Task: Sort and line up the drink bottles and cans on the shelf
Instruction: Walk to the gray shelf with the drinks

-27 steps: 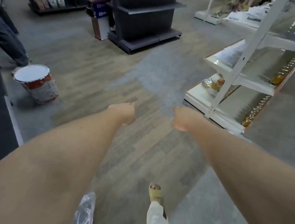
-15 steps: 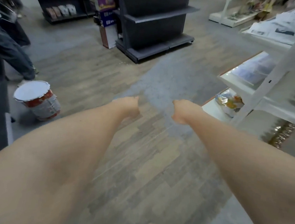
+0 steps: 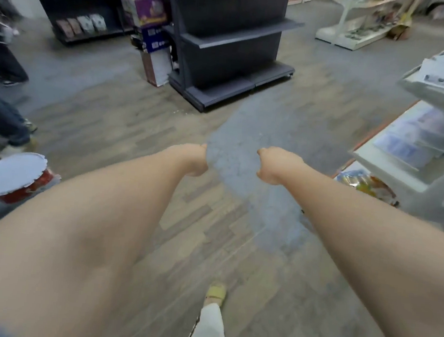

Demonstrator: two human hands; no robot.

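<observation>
Two arms outstretched over floor (image 3: 128, 122) | left hand (image 3: 193, 159) fisted, holding nothing | right hand (image 3: 273, 166) fisted, holding nothing | white shelf (image 3: 393, 162) at right, bottles and cans not discernible | bucket (image 3: 13, 177) at left

- I have both bare forearms stretched out ahead, reaching from the near corners toward the middle of the view.
- My left hand (image 3: 195, 158) sits at the far end of its arm, wrist bent down, fingers curled under into a fist, holding nothing.
- My right hand (image 3: 274, 164) mirrors it on the right, also curled and holding nothing.
- The two fists are level, apart, not touching.
</observation>
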